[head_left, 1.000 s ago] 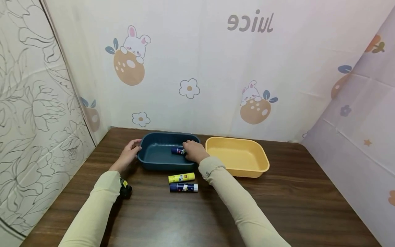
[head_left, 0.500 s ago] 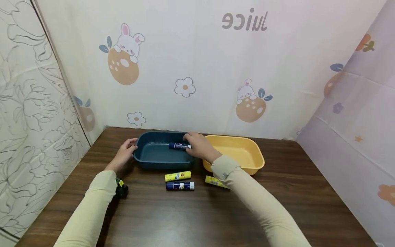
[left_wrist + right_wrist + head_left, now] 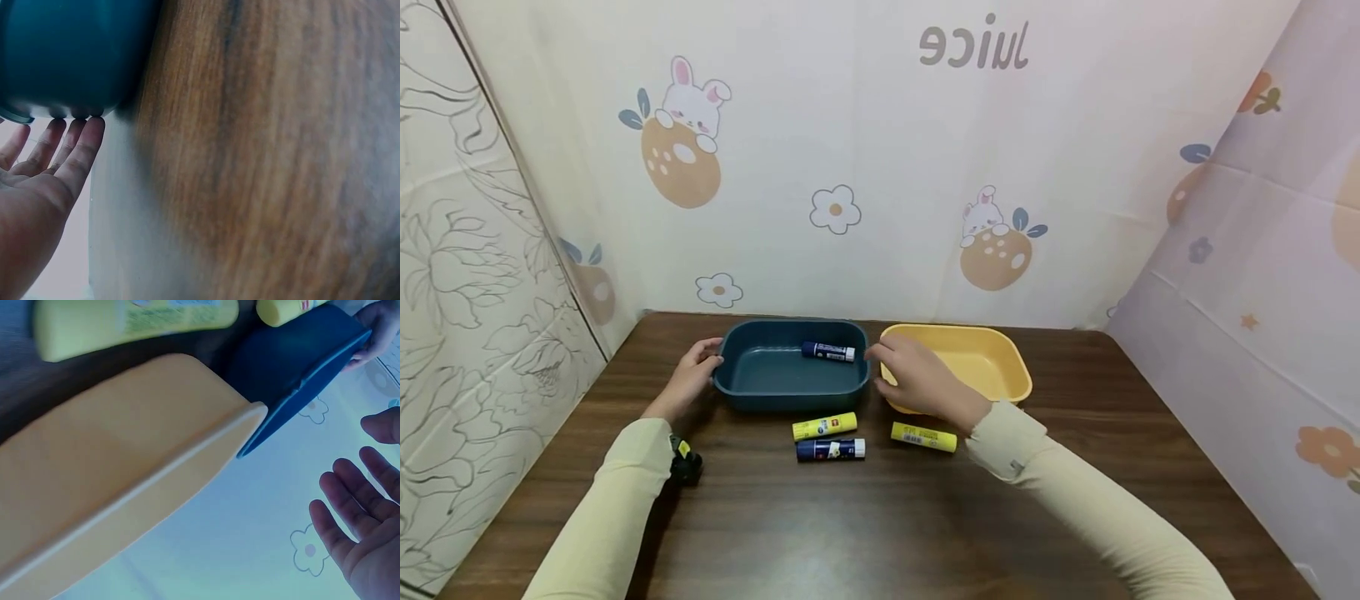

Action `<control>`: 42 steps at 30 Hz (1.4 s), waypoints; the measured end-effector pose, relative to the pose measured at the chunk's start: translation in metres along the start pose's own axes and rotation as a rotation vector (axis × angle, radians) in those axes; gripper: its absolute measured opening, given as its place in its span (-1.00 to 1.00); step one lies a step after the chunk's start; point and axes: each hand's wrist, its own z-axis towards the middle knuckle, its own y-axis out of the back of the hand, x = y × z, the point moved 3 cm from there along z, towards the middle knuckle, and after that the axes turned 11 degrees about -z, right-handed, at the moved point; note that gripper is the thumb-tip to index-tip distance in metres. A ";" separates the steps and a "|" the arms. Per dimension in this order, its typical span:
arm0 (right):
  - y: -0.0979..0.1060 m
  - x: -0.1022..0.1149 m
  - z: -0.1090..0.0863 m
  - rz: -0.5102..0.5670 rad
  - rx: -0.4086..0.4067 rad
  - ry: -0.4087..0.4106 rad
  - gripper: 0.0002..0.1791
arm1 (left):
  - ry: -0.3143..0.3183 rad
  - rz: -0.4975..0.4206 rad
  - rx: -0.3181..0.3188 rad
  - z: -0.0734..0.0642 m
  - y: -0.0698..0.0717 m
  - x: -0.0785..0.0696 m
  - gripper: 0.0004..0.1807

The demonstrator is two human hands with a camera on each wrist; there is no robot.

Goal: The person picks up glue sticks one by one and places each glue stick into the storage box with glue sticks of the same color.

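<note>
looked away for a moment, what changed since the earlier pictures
The right hand let go of the navy glue stick, leaving it in the blue tray, and moved right toward the yellow tray, its sleeve uncovering a yellow glue stick. The left hand still touches the blue tray's left end.

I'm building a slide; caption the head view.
One navy glue stick in the blue tray, three more sticks on the table, left grip touching the tray's end.

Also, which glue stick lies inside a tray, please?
The navy glue stick in the blue tray; the other navy one and both yellow ones lie on the table.
</note>
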 end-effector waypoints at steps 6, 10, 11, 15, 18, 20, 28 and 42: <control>0.005 -0.002 -0.031 -0.020 0.008 -0.013 -0.69 | -0.017 0.001 -0.013 0.000 0.003 0.001 -0.45; 0.002 -0.004 -0.047 -0.023 0.029 -0.034 -0.67 | -0.009 0.000 -0.011 0.001 0.003 0.004 -0.45; 0.001 -0.005 -0.051 -0.020 0.033 -0.042 -0.67 | -0.006 0.002 -0.010 0.001 0.003 0.004 -0.45; -0.003 -0.006 -0.065 0.005 0.021 -0.060 -0.70 | 0.004 0.005 -0.010 0.002 0.004 0.005 -0.45; -0.006 -0.007 -0.074 0.018 0.010 -0.069 -0.73 | 0.009 -0.004 -0.008 0.001 0.004 0.005 -0.45; -0.008 -0.007 -0.080 0.025 0.010 -0.072 -0.75 | 0.012 -0.010 -0.005 0.000 0.003 0.005 -0.45; -0.020 -0.009 -0.099 0.031 0.011 -0.093 -0.77 | 0.009 -0.008 -0.004 -0.002 0.001 0.004 -0.44; -0.044 -0.022 -0.123 0.040 0.084 -0.164 -0.65 | 0.037 -0.047 0.004 -0.002 -0.001 0.004 -0.44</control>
